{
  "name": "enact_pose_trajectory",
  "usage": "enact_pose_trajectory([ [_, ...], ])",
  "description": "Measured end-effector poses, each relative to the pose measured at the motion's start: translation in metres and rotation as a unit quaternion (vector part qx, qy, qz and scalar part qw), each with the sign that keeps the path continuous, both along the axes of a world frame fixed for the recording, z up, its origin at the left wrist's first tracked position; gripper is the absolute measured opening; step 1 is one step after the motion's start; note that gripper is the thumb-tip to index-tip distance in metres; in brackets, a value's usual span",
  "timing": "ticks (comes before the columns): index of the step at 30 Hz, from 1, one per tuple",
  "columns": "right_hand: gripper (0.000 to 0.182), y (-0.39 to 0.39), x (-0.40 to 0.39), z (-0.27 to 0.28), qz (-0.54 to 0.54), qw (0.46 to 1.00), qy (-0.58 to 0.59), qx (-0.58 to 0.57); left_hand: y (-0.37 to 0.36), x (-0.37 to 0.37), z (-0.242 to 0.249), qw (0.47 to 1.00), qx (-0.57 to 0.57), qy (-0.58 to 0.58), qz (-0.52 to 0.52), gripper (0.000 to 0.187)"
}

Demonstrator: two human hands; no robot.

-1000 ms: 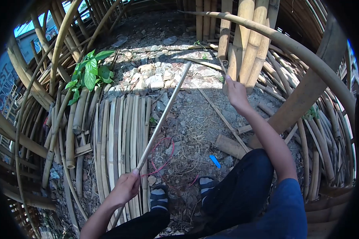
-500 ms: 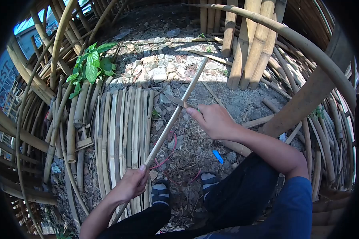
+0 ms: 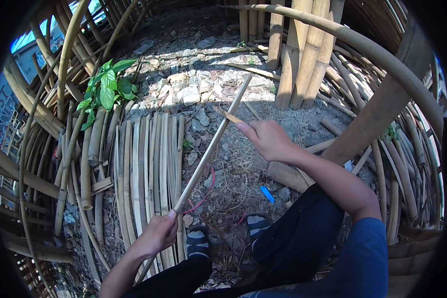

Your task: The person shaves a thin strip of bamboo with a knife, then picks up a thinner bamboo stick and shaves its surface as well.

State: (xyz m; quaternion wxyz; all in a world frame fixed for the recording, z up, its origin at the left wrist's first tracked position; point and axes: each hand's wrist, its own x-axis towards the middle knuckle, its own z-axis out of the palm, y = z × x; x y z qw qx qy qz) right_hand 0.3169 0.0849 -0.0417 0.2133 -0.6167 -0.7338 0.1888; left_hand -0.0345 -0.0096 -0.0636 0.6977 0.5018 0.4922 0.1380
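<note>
My left hand [image 3: 157, 235] is wrapped round the lower part of a long, narrow bamboo strip [image 3: 203, 159], which slants up and away to the right. My right hand [image 3: 265, 140] grips a knife [image 3: 232, 117] by its light wooden handle. The knife's dark blade, small in the view, lies against the strip's upper part, some way below its far end. The strip's near end passes under my left hand toward my leg.
Split bamboo strips [image 3: 146, 174] lie side by side at the left, by my feet. A leafy plant [image 3: 108, 89] grows behind them. A blue object [image 3: 267, 194] and pink string [image 3: 203, 199] are on the ground. Thick bamboo poles [image 3: 310, 54] stand at the upper right.
My right hand has moved slightly up and away with the knife, which now touches the strip higher up. The strip's far end has shifted left in view; my left hand keeps its grip.
</note>
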Motion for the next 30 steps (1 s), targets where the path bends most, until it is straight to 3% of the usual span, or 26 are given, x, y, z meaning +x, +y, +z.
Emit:
enact_pose_trajectory([
  [6,0.068,0.018,0.015,-0.013,-0.026,0.996,-0.029,0.076,0.001,0.004,0.003,0.999,0.007,0.039,0.008,0.06],
  [9,0.072,0.028,0.021,-0.006,-0.058,0.994,-0.09,0.038,0.001,0.005,0.005,0.998,0.007,0.066,0.011,0.06],
  [11,0.073,0.047,0.044,-0.005,-0.154,0.987,-0.014,0.038,-0.004,0.001,0.005,0.997,0.019,0.07,-0.003,0.06],
  [14,0.074,0.052,0.068,-0.023,-0.163,0.986,-0.015,0.041,-0.009,0.001,-0.005,0.998,0.014,0.059,0.007,0.06],
  [16,0.073,0.051,0.076,-0.019,-0.171,0.984,-0.049,-0.025,-0.009,-0.002,-0.009,0.998,-0.017,0.055,-0.003,0.059],
  [19,0.076,0.075,0.132,-0.054,-0.298,0.951,-0.038,-0.066,-0.012,-0.003,0.002,0.993,0.067,0.09,-0.02,0.06],
  [24,0.081,0.049,0.137,-0.048,-0.27,0.957,-0.058,-0.091,0.001,-0.005,-0.016,0.993,0.026,0.103,0.058,0.055],
  [26,0.073,0.037,0.12,-0.032,-0.225,0.961,-0.158,-0.002,0.003,-0.002,-0.021,0.991,0.02,0.107,0.075,0.054],
  [30,0.057,0.035,0.122,-0.029,-0.173,0.948,-0.248,0.105,0.008,0.002,-0.023,0.981,0.082,0.166,0.055,0.056],
])
